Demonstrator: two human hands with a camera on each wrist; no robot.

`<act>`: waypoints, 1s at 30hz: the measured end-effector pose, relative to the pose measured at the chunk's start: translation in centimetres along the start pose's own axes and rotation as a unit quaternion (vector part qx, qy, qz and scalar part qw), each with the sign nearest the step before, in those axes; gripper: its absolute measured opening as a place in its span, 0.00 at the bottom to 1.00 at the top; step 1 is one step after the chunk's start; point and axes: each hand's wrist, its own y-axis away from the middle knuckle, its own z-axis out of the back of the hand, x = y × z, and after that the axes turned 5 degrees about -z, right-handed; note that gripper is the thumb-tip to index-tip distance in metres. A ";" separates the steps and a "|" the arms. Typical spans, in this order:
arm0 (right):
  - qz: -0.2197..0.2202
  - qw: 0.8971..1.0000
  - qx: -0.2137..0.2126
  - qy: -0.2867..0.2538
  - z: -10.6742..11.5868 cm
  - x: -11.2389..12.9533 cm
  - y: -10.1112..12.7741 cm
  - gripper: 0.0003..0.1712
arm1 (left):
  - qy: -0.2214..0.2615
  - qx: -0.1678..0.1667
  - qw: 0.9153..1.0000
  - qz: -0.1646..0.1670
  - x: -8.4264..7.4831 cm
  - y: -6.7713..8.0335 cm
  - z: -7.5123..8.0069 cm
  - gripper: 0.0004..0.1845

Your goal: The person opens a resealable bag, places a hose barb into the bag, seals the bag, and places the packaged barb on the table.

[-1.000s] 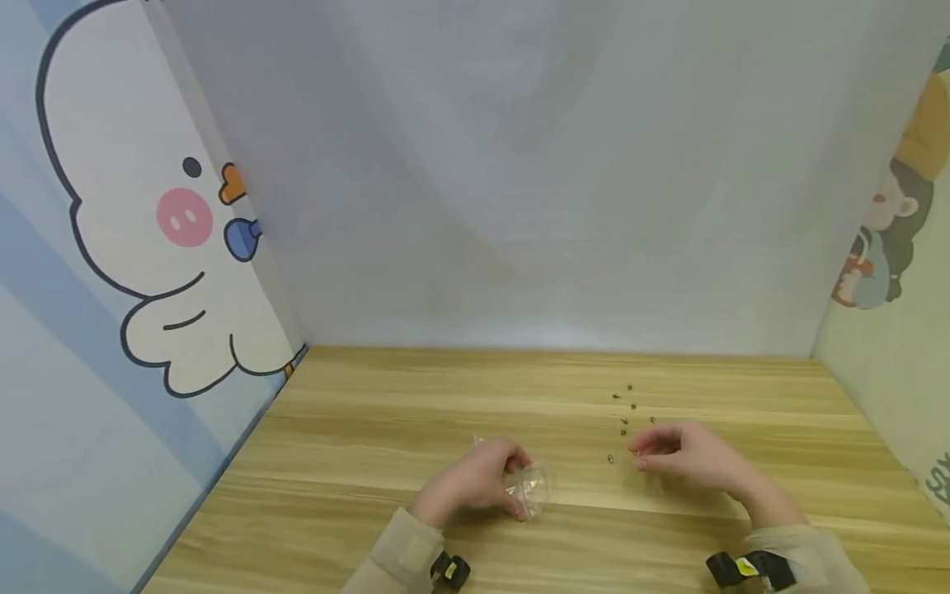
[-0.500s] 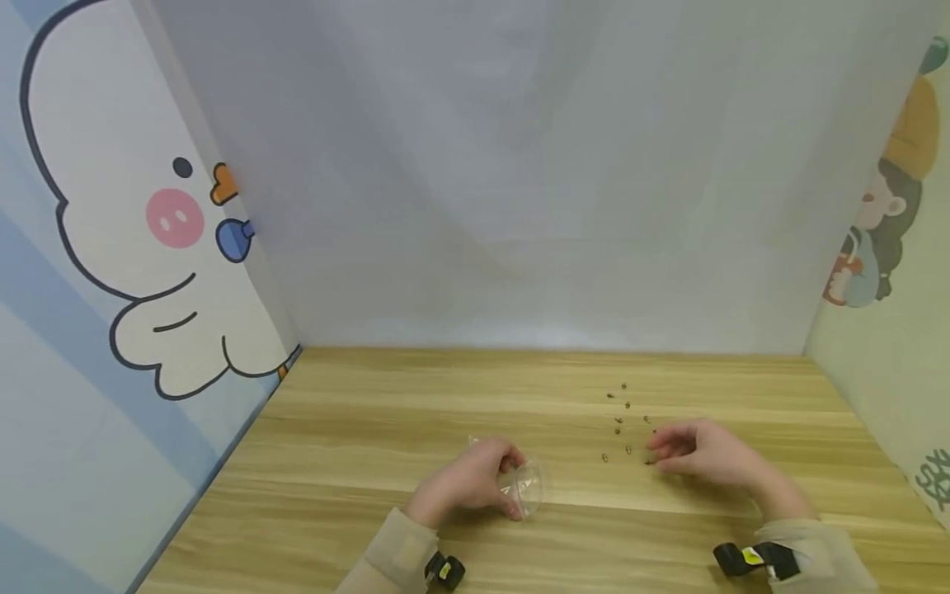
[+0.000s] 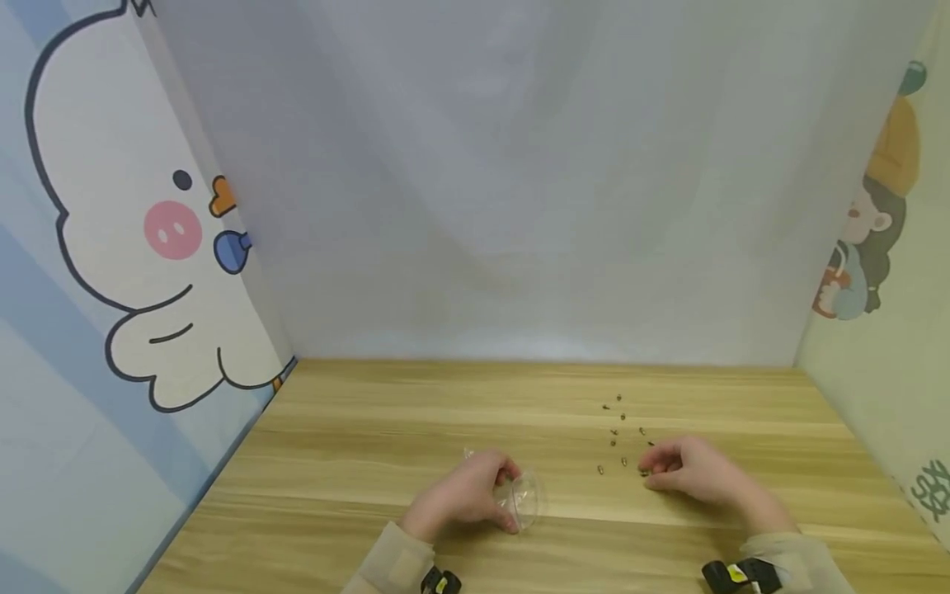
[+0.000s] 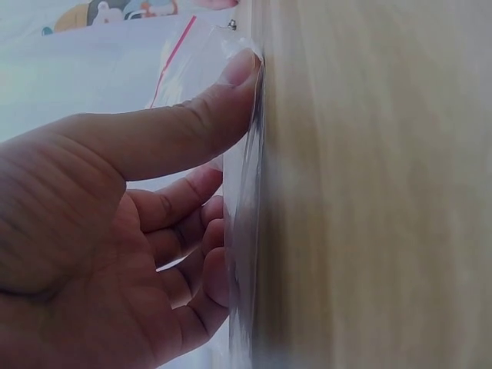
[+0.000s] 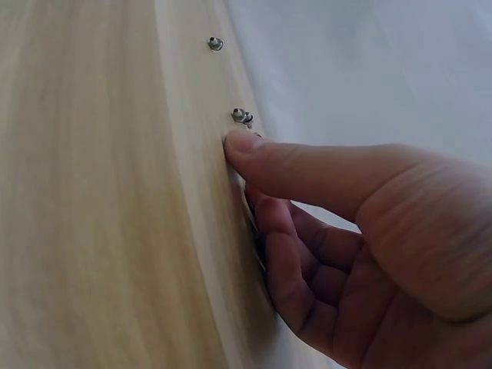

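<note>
The left hand (image 3: 463, 497) grips a clear bag (image 3: 522, 497), thumb and curled fingers pinching the plastic against the desk (image 3: 371, 462). In the left wrist view the thumb (image 4: 184, 131) presses the film flat to the wood, the fingers (image 4: 192, 254) curl behind it, and a red strip (image 4: 171, 61) runs along the bag's top. The bag lies near the front edge of the desk, a little left of the middle.

The right hand (image 3: 693, 474) rests on the desk to the right of the bag and apart from it, also close to the front edge. Its fingers are bent, the thumb tip (image 5: 244, 143) down on the wood; whether it holds one of the small dark screws (image 3: 619, 437) I cannot tell, since the fingertips hide what lies beneath them. In the right wrist view one screw (image 5: 243, 117) sits just beside the thumb tip and another (image 5: 216, 44) further off.

The rest of the screws lie scattered in a loose line from the right hand towards the back edge, right of the middle.
</note>
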 end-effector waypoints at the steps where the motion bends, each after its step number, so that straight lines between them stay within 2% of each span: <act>1: -0.004 1.000 -0.001 0.001 0.0 0.0 0.0 0.12 | -0.001 0.000 1.000 0.000 0.0 0.0 0.0 0.34; 11: -0.016 1.000 -0.011 0.014 0.1 0.3 -0.1 0.08 | 0.001 -0.006 1.000 -0.013 -0.1 -0.3 0.0 0.33; 18: -0.012 1.000 0.004 0.013 -0.6 0.2 0.3 0.08 | 0.006 0.001 1.000 0.007 0.1 0.4 -0.3 0.33; 24: -0.010 1.000 0.000 0.012 -0.4 0.3 0.4 0.08 | 0.000 -0.004 1.000 -0.013 0.1 0.2 -0.2 0.32; 30: -0.006 1.000 0.004 0.023 0.0 0.5 0.2 0.08 | -0.001 -0.008 1.000 -0.011 -0.1 0.1 -0.1 0.32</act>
